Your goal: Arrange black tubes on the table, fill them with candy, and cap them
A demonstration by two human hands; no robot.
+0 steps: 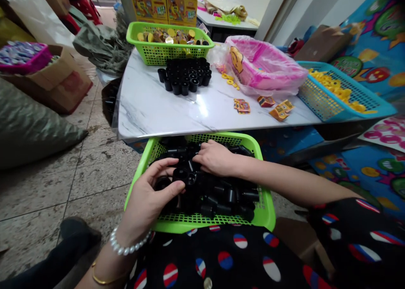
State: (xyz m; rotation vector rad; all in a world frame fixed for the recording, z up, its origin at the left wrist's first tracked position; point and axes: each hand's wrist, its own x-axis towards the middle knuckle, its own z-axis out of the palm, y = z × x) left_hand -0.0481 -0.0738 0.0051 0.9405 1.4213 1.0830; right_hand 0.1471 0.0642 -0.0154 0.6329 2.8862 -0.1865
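A lime-green plastic mesh basket rests on my lap, heaped with small black plastic cups. My left hand curls around one black cup at the basket's left side, holding it between fingers and thumb. My right hand lies on the heap near the far rim, fingers spread over the cups. It holds nothing that I can see. A pearl bracelet and a thin gold bangle circle my left wrist.
Just ahead stands a white marble-patterned table bearing a cluster of upright black cups, a green basket of gold-topped items, a pink plastic bag, small printed packets and a blue basket of yellow pieces.
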